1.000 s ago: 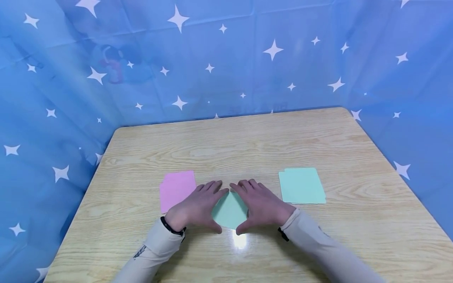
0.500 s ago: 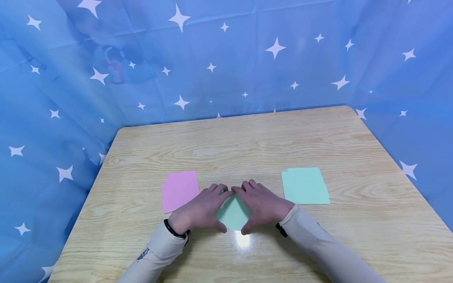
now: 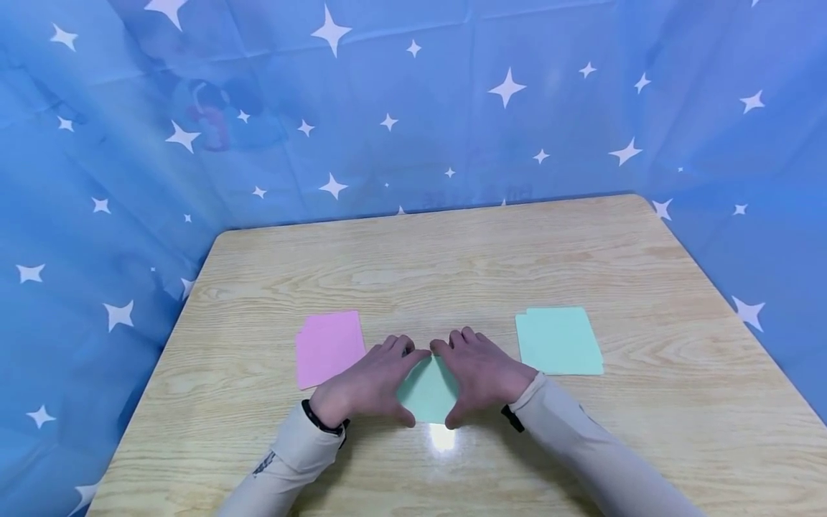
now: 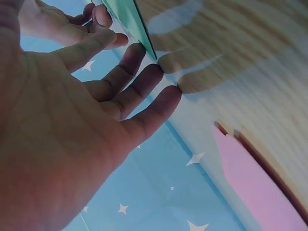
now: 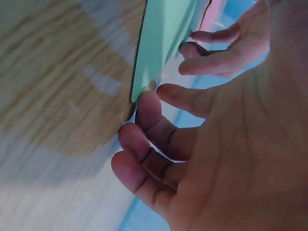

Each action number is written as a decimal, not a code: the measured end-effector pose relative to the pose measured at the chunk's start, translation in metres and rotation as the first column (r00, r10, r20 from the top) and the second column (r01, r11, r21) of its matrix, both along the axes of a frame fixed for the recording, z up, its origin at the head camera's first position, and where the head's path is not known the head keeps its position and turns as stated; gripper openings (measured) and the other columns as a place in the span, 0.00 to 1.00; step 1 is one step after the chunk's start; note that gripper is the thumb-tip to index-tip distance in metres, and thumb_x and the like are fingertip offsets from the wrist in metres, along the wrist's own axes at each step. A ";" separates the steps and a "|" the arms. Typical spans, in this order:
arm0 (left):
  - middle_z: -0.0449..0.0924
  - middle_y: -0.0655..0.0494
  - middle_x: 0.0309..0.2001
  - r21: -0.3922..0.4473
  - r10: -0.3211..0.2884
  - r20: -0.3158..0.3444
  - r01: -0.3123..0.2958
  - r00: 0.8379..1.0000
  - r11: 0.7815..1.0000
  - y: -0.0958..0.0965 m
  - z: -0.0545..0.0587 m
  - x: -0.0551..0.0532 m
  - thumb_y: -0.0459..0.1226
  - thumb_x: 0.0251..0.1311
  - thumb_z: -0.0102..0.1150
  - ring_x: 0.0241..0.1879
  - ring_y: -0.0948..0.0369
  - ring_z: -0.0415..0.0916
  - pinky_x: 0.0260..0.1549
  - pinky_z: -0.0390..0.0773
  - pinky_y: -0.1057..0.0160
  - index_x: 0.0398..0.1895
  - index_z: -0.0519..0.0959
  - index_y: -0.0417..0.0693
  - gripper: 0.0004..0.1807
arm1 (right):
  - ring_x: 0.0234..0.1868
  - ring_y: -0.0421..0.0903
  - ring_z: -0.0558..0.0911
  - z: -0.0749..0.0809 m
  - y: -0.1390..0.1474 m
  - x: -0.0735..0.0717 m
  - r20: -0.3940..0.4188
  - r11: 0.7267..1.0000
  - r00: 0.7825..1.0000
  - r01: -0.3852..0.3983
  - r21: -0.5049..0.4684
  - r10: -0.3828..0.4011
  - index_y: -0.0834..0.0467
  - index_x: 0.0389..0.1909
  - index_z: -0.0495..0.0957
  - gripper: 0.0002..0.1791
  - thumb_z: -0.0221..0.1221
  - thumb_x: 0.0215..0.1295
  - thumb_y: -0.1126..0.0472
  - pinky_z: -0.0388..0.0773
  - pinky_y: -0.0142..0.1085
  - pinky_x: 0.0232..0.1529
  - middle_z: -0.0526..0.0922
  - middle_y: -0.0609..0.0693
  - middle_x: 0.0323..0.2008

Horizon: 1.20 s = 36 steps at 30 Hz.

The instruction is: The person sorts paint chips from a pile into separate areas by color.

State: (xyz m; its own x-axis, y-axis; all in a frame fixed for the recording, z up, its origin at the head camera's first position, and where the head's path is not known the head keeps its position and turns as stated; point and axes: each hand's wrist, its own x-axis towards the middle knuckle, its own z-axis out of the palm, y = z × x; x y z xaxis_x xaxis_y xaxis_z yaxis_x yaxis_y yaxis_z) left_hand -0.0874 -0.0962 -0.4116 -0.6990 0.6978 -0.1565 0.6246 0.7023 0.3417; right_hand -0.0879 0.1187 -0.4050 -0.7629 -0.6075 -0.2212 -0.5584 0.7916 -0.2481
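A mint-green paper square (image 3: 428,395) lies on the table between both hands, its sides partly covered by them. My left hand (image 3: 371,384) rests along its left side, thumb at the near edge and index fingertip at the far edge. In the left wrist view, these fingers (image 4: 151,108) are loosely extended near a green corner. My right hand (image 3: 481,377) mirrors it on the right side; in the right wrist view its slightly bent fingertips (image 5: 149,108) touch a corner of the paper and the tabletop. Neither hand closes around the sheet.
Pink paper squares (image 3: 329,348), slightly offset on one another, lie just left of the left hand. More mint-green squares (image 3: 559,341) overlap right of the right hand. The wooden table (image 3: 439,266) meets a blue star-patterned cloth (image 3: 413,93) behind and at the sides.
The middle green square has turned slightly, its near edge now more level. The index fingertips met and now sit slightly apart. The whole head view has shifted a little.
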 end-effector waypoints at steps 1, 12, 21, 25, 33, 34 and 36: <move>0.66 0.58 0.50 0.004 0.000 0.000 0.000 1.000 1.000 0.000 0.000 0.000 0.54 0.31 0.81 0.48 0.61 0.62 0.46 0.71 0.64 0.68 0.66 0.55 0.55 | 0.41 0.47 0.65 0.000 -0.001 0.000 0.003 1.000 1.000 0.003 0.003 -0.003 0.54 0.62 0.65 0.58 0.75 0.25 0.35 0.67 0.38 0.42 0.68 0.47 0.39; 0.65 0.55 0.57 0.045 0.017 0.043 -0.019 0.999 0.999 -0.002 0.000 0.005 0.49 0.36 0.80 0.54 0.58 0.62 0.47 0.75 0.63 0.67 0.66 0.53 0.50 | 0.37 0.46 0.68 0.001 -0.004 0.003 0.081 0.994 0.996 0.046 -0.103 -0.038 0.56 0.64 0.64 0.57 0.77 0.27 0.45 0.73 0.35 0.33 0.65 0.49 0.45; 0.62 0.51 0.62 0.030 0.060 0.062 -0.062 0.996 0.998 -0.003 -0.001 0.011 0.48 0.38 0.78 0.56 0.57 0.61 0.42 0.77 0.63 0.67 0.65 0.52 0.49 | 0.39 0.47 0.68 0.001 -0.006 0.008 0.032 0.990 0.999 0.025 -0.136 -0.021 0.57 0.62 0.65 0.57 0.79 0.27 0.42 0.74 0.36 0.35 0.68 0.51 0.47; 0.61 0.49 0.64 0.007 0.059 0.054 -0.060 0.997 0.998 -0.005 0.001 0.012 0.49 0.39 0.77 0.58 0.56 0.61 0.42 0.77 0.63 0.66 0.66 0.50 0.47 | 0.38 0.46 0.68 0.000 -0.004 0.009 -0.018 0.992 1.000 0.003 -0.126 -0.005 0.56 0.56 0.67 0.52 0.78 0.27 0.38 0.73 0.36 0.38 0.70 0.48 0.46; 0.61 0.49 0.65 0.093 0.065 0.040 -0.068 0.997 0.993 -0.013 0.006 0.010 0.47 0.40 0.71 0.61 0.57 0.59 0.45 0.75 0.64 0.64 0.68 0.48 0.43 | 0.38 0.45 0.69 -0.002 -0.003 0.009 -0.085 0.985 0.996 -0.017 -0.169 0.003 0.52 0.50 0.68 0.47 0.75 0.29 0.34 0.71 0.36 0.40 0.72 0.46 0.49; 0.60 0.49 0.66 0.100 0.073 0.044 -0.078 0.996 0.992 -0.014 0.007 0.009 0.48 0.41 0.71 0.62 0.57 0.58 0.46 0.75 0.64 0.65 0.67 0.48 0.43 | 0.39 0.45 0.70 -0.002 -0.004 0.008 -0.083 0.984 0.997 -0.015 -0.179 0.000 0.52 0.51 0.68 0.47 0.75 0.29 0.34 0.71 0.37 0.41 0.72 0.46 0.50; 0.59 0.49 0.67 0.108 0.095 0.053 -0.100 0.994 0.989 -0.017 0.009 0.009 0.48 0.42 0.70 0.64 0.57 0.56 0.47 0.75 0.63 0.67 0.66 0.48 0.45 | 0.40 0.45 0.70 -0.002 -0.004 0.007 -0.087 0.982 0.996 -0.017 -0.189 0.001 0.52 0.52 0.68 0.47 0.75 0.30 0.35 0.71 0.36 0.41 0.71 0.46 0.53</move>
State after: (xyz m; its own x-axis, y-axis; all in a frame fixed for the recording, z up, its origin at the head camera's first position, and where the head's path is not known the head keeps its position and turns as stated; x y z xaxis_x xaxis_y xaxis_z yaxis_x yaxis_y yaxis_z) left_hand -0.0788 -0.1131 -0.4029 -0.7581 0.6415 -0.1171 0.5361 0.7154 0.4480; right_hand -0.0807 0.1144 -0.4070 -0.7684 -0.6391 -0.0347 -0.5912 0.7295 -0.3439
